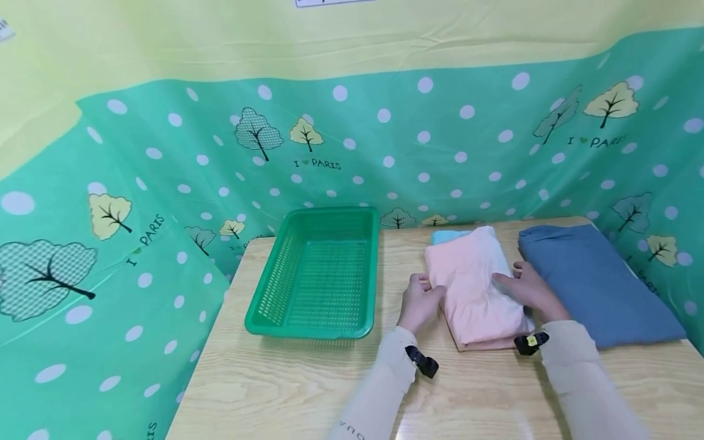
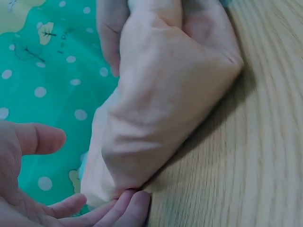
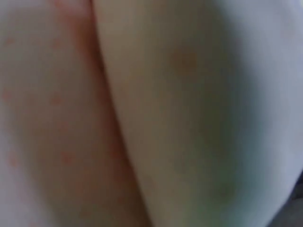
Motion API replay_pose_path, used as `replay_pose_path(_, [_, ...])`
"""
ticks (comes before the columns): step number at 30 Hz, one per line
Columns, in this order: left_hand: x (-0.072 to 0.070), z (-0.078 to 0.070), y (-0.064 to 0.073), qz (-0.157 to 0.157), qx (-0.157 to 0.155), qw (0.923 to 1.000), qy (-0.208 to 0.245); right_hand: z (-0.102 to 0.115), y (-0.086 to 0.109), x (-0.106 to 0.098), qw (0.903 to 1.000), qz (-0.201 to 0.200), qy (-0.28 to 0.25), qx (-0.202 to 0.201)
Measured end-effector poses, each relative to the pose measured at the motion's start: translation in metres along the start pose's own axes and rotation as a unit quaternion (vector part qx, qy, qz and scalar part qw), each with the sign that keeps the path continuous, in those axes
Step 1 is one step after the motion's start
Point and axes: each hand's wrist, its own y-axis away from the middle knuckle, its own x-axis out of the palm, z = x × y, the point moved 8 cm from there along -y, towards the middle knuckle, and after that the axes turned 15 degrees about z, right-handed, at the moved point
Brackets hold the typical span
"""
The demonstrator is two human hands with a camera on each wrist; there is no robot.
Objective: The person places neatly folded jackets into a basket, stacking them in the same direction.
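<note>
A folded pink cloth (image 1: 475, 299), paler along its upper right side, lies on the table with a light blue fabric edge (image 1: 448, 236) showing past its far end. At its left side my left hand (image 1: 420, 302) touches the edge; the left wrist view shows those fingertips (image 2: 137, 203) low against the cloth, thumb spread apart from them. My right hand (image 1: 530, 287) is at the cloth's right side, its thumb over the fabric and fingers extended. Blurred pale fabric (image 3: 161, 118) fills the right wrist view, hiding that hand's fingers there.
To the left stands a green plastic basket (image 1: 367, 333) with perforated sides and nothing inside. A folded dark blue cloth (image 1: 599, 287) lies right of the pink one. Behind the wooden table (image 1: 286, 385) hangs a green and yellow printed curtain (image 1: 407, 140).
</note>
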Motion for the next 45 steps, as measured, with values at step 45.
replay_pose_path(45, [0.025, 0.033, -0.006, 0.151, 0.018, 0.9536, 0.260, -0.018, -0.013, 0.054, 0.9772, 0.062, -0.195, -0.058])
